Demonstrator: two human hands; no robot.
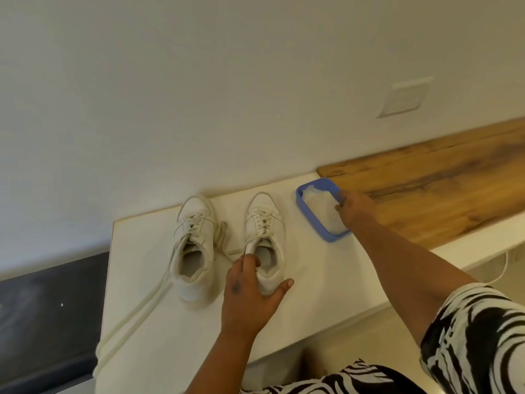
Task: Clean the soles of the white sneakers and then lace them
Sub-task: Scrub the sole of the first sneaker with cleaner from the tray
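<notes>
White leather-look sneakers, a pair, stand side by side near the middle of the frame on a pale desk (312, 280), toes toward the wall.

Right-hand sneaker (265, 231): laced through its eyelets, mouth open. Left hand (250, 291) is at its heel, a finger hooked over the collar by the tongue, thumb spread out past the heel on the right side; looks like a grip on the heel but not a tight one.

Left-hand sneaker (194, 245): laces loose, one long lace (136, 317) trailing off toward the lower left of the frame.

Handling, as I judge it: light shoes, firm at sole and heel counter, soft at tongue and upper. The heel collar is the sensible place to lift and tip one over to reach the sole. Smooth uppers may slip if wet. Loose laces will drag and snag.

Right hand (352, 209) reaches into a blue tray (306, 211) just right of the sneakers, fingers curled down onto something white inside, cloth or wipe, cannot tell which, nor whether it is pinched yet.

Beyond the tray, a wooden board (440, 183) runs to the right edge. Plain pale wall (227, 81) behind, with a wall plate (403, 99) at upper right. Dark surface at lower left. Black-and-white patterned sleeve (468, 336) at lower right.
</notes>
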